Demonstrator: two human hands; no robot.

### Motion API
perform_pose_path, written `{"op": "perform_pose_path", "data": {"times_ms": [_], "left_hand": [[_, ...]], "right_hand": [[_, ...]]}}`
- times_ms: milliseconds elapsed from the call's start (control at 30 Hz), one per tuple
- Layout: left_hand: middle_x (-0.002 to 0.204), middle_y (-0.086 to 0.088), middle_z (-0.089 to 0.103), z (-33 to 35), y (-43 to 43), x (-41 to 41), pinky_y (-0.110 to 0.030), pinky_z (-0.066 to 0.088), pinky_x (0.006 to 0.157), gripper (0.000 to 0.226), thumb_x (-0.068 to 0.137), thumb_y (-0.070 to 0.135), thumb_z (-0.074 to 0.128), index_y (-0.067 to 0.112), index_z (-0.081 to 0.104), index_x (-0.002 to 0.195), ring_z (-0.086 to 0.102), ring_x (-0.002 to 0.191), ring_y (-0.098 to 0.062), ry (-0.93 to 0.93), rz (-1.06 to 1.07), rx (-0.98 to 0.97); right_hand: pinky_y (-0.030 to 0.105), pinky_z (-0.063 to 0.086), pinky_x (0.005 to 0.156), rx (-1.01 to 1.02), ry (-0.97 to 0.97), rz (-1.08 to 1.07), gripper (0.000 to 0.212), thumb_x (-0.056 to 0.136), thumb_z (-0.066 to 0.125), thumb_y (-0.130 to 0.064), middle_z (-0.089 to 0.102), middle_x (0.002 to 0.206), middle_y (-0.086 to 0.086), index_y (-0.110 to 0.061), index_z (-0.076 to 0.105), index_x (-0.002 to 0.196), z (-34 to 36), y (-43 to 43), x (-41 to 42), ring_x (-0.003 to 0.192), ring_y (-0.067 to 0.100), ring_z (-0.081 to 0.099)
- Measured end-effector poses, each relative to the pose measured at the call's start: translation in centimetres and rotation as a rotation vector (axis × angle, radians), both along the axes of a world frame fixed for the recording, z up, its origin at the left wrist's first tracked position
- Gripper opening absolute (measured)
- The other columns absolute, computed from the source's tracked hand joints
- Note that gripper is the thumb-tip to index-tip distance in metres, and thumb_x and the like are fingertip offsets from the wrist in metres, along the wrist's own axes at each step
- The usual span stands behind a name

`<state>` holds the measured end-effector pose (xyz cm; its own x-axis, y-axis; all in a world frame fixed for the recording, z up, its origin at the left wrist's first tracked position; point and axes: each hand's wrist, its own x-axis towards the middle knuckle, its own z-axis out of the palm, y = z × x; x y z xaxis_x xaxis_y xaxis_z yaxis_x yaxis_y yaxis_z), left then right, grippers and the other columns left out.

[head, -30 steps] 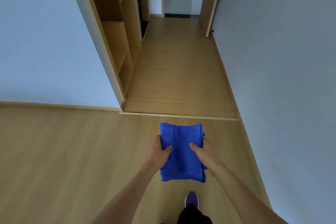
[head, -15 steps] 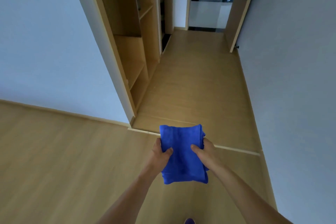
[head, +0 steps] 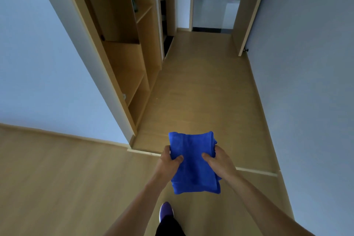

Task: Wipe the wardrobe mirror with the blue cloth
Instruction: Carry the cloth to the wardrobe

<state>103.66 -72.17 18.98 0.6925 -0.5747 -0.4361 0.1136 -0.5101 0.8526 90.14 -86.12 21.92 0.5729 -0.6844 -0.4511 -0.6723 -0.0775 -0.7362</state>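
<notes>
While both hands, left hand point(head: 168, 163) and right hand point(head: 220, 161), grip the folded, plush blue cloth point(head: 193, 163) by its side edges, smooth wooden floor point(head: 201, 90) stretches ahead.

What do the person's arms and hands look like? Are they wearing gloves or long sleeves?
No gloves and no long sleeves. The left hand and right hand are bare, with no rings that I can see. The left arm and right arm are bare too, right to the picture's edge, with no watch or bracelet.
</notes>
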Motion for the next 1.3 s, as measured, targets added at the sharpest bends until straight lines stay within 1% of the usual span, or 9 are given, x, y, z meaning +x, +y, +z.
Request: {"op": "perform_pose_path", "data": {"times_ms": [100, 233, 400, 600, 800, 967, 1133, 1233, 1300], "left_hand": [[0.102, 0.012, 0.065, 0.4, -2.5, 4.6, -0.038, 0.059, 0.079, 0.021, 0.095, 0.026, 0.066, 0.034, 0.050, 0.106, 0.066, 0.090, -0.011, -0.018, -0.026, 0.010], [0.103, 0.007, 0.066, 1.2, -5.3, 10.2, -0.046, 0.058, 0.087, 0.023, 0.095, 0.027, 0.065, 0.024, 0.052, 0.114, 0.066, 0.093, -0.017, -0.052, -0.054, 0.025], [0.109, 0.005, 0.066, 2.1, -7.2, 15.2, -0.048, 0.057, 0.091, 0.029, 0.096, 0.029, 0.064, 0.025, 0.049, 0.121, 0.066, 0.098, -0.021, -0.065, -0.053, 0.035], [0.109, 0.007, 0.064, 2.0, -9.4, 20.3, -0.035, 0.055, 0.080, 0.034, 0.098, 0.026, 0.062, 0.020, 0.050, 0.129, 0.064, 0.096, -0.014, -0.075, -0.004, 0.047], [0.115, 0.000, 0.065, 2.1, -14.9, 24.4, -0.042, 0.056, 0.089, 0.038, 0.097, 0.023, 0.064, 0.016, 0.050, 0.132, 0.064, 0.103, -0.023, -0.076, 0.035, 0.073], [0.111, 0.001, 0.066, 2.9, -20.7, 27.9, -0.050, 0.055, 0.095, 0.036, 0.096, 0.021, 0.065, 0.017, 0.052, 0.129, 0.065, 0.102, -0.023, -0.071, 0.130, 0.054], [0.110, 0.000, 0.065, 3.8, -26.8, 31.0, -0.044, 0.055, 0.094, 0.035, 0.096, 0.020, 0.066, 0.015, 0.053, 0.128, 0.064, 0.102, -0.023, -0.116, 0.178, 0.048], [0.115, -0.002, 0.066, 3.8, -29.7, 32.3, -0.046, 0.053, 0.098, 0.036, 0.096, 0.023, 0.066, 0.016, 0.053, 0.128, 0.064, 0.106, -0.024, -0.104, 0.166, 0.060], [0.114, 0.000, 0.067, 3.6, -31.4, 33.5, -0.043, 0.054, 0.096, 0.036, 0.096, 0.024, 0.067, 0.015, 0.054, 0.128, 0.064, 0.104, -0.021, -0.113, 0.161, 0.063]], "right_hand": [[0.037, 0.056, 0.077, -0.012, -0.012, -0.017, 0.010, 0.095, 0.059, -0.030, 0.070, 0.097, 0.001, -0.021, 0.056, 0.099, 0.3, -2.1, 4.0, 0.088, 0.018, 0.069], [0.040, 0.057, 0.081, -0.023, -0.045, -0.035, 0.009, 0.094, 0.060, -0.030, 0.071, 0.098, -0.002, -0.025, 0.056, 0.100, 1.0, -4.3, 9.3, 0.089, 0.017, 0.069], [0.044, 0.056, 0.084, -0.017, -0.062, -0.033, 0.006, 0.094, 0.059, -0.028, 0.071, 0.100, 0.002, -0.025, 0.056, 0.099, 1.5, -6.3, 14.5, 0.092, 0.021, 0.069], [0.039, 0.057, 0.082, 0.016, -0.056, 0.007, 0.015, 0.095, 0.061, -0.032, 0.069, 0.101, -0.004, -0.024, 0.056, 0.106, 1.0, -9.3, 20.4, 0.090, 0.015, 0.067], [0.045, 0.057, 0.086, 0.044, -0.083, 0.061, 0.014, 0.096, 0.061, -0.028, 0.071, 0.101, 0.003, -0.019, 0.057, 0.106, 0.1, -15.3, 25.2, 0.092, 0.021, 0.069], [0.044, 0.057, 0.082, 0.038, -0.107, 0.136, 0.008, 0.096, 0.060, -0.027, 0.072, 0.098, 0.006, -0.021, 0.057, 0.099, 0.7, -22.3, 30.1, 0.090, 0.023, 0.070], [0.039, 0.056, 0.079, 0.034, -0.139, 0.187, 0.013, 0.096, 0.061, -0.028, 0.070, 0.098, 0.001, -0.019, 0.058, 0.105, 1.2, -28.8, 33.7, 0.089, 0.019, 0.069], [0.030, 0.052, 0.070, 0.036, -0.141, 0.186, 0.008, 0.096, 0.060, -0.029, 0.071, 0.095, -0.003, -0.023, 0.058, 0.101, 1.2, -32.0, 35.2, 0.086, 0.015, 0.068], [0.030, 0.052, 0.068, 0.033, -0.140, 0.186, 0.005, 0.096, 0.060, -0.028, 0.071, 0.094, -0.003, -0.024, 0.058, 0.098, 1.0, -33.7, 36.2, 0.084, 0.014, 0.069]]}}
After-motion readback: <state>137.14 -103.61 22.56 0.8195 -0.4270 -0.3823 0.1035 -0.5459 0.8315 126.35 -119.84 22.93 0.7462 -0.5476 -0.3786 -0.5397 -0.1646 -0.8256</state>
